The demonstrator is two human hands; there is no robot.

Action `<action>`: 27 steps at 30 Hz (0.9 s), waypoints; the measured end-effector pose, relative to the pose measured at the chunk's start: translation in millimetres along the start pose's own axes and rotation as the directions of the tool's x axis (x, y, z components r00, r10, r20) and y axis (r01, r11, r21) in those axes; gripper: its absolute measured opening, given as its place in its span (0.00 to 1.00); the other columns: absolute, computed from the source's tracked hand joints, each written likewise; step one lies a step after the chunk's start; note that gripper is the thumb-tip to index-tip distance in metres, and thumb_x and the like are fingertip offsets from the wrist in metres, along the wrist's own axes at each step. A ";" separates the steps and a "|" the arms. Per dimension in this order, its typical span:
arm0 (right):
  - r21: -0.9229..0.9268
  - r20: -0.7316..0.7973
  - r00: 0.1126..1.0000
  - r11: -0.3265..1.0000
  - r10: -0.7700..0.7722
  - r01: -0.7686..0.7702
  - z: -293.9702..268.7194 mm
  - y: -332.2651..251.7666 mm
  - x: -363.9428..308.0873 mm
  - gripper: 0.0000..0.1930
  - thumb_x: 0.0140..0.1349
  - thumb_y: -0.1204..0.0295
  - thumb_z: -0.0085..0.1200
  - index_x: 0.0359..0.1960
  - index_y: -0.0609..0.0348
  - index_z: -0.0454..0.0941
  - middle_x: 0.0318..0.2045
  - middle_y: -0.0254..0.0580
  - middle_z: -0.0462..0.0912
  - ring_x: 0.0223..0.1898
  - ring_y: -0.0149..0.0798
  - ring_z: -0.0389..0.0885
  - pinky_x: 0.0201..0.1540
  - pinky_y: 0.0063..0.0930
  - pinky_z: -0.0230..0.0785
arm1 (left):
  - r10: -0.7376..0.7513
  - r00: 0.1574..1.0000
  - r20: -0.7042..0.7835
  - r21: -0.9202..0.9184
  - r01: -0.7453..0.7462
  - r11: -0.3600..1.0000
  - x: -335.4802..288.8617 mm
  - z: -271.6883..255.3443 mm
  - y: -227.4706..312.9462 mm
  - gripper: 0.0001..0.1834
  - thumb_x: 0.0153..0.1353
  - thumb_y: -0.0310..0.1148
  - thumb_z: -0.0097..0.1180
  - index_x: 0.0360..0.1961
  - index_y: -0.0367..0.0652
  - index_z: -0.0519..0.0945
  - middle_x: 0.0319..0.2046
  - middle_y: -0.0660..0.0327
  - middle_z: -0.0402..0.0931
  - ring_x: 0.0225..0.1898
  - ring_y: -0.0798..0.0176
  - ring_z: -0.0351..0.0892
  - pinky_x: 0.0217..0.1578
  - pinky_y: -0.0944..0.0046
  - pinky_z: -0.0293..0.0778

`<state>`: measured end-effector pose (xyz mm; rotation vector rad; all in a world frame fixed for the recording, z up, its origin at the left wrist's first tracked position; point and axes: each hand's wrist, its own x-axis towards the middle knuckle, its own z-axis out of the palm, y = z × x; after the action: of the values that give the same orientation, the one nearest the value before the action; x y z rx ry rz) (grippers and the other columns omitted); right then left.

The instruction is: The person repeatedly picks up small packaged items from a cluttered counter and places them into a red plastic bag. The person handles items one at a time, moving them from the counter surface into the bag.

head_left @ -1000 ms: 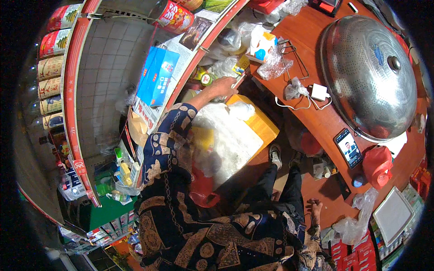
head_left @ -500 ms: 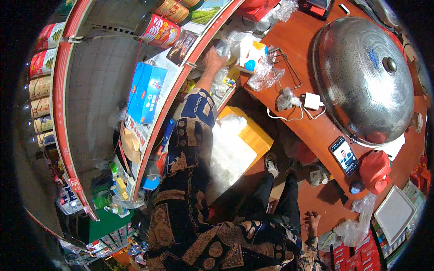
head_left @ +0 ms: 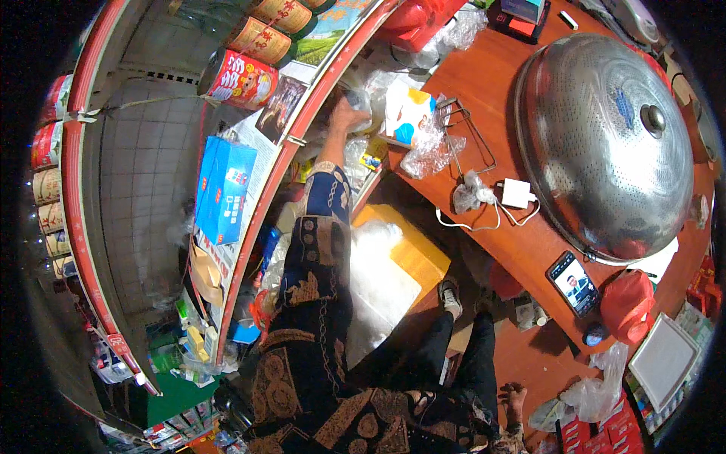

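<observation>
My left hand (head_left: 349,116) reaches out at the end of a dark patterned sleeve, between the shelf and the wooden table. Its fingers close round a clear, crinkly or glassy thing (head_left: 358,99); whether this is a bag or a cup is hard to make out. Clear plastic bags lie close by, and a white, blue and orange pack (head_left: 406,113) stands on the table corner beside it. Low beside my leg hangs my right hand (head_left: 514,398), holding nothing, fingers loosely curled and apart.
A large perforated metal lid (head_left: 605,144) covers much of the table (head_left: 484,83). Near it lie a phone (head_left: 572,282), a white charger (head_left: 516,194) and a red bag (head_left: 628,296). A blue box (head_left: 225,189) and cans fill the left shelves. A yellow carton (head_left: 423,253) stands by my feet.
The view has shifted slightly, so shelf goods appear further left and the table things a little lower. My left hand stays at the clear thing; my right hand still hangs low.
</observation>
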<state>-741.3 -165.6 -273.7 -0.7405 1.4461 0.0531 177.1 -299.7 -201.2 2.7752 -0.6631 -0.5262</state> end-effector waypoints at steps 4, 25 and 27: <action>-0.074 0.050 0.996 0.994 -0.074 0.077 1.5 -4.9 4.4 0.15 0.66 0.61 0.49 0.40 0.62 0.70 0.32 0.49 0.79 0.22 0.40 0.77 0.18 0.31 0.68 | -0.054 0.999 0.000 0.020 0.054 0.998 -17.3 -5.3 14.4 0.59 0.29 0.52 0.75 0.63 0.34 0.64 0.59 0.43 0.68 0.62 0.47 0.68 0.61 0.54 0.64; -0.029 -0.032 0.995 0.995 -0.096 0.095 20.9 -35.5 7.0 0.09 0.66 0.69 0.47 0.38 0.64 0.72 0.28 0.49 0.81 0.18 0.37 0.78 0.16 0.30 0.66 | 0.657 0.730 -0.190 0.247 -0.612 0.752 -103.6 -45.0 1.8 0.49 0.42 0.36 0.71 0.64 0.39 0.57 0.62 0.38 0.59 0.60 0.38 0.65 0.60 0.51 0.64; -0.021 -0.028 0.993 0.994 -0.110 0.110 14.9 -30.6 3.8 0.10 0.65 0.69 0.47 0.40 0.64 0.72 0.28 0.49 0.81 0.19 0.37 0.78 0.17 0.30 0.66 | 0.651 0.756 -0.064 0.347 -0.595 0.725 -114.2 -50.9 -6.4 0.48 0.39 0.28 0.71 0.63 0.46 0.58 0.63 0.43 0.56 0.57 0.35 0.66 0.59 0.48 0.65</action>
<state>-713.5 -183.7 -264.9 -0.8390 1.4319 -0.0285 104.7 -232.6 -124.3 2.5534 -1.6698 -0.0144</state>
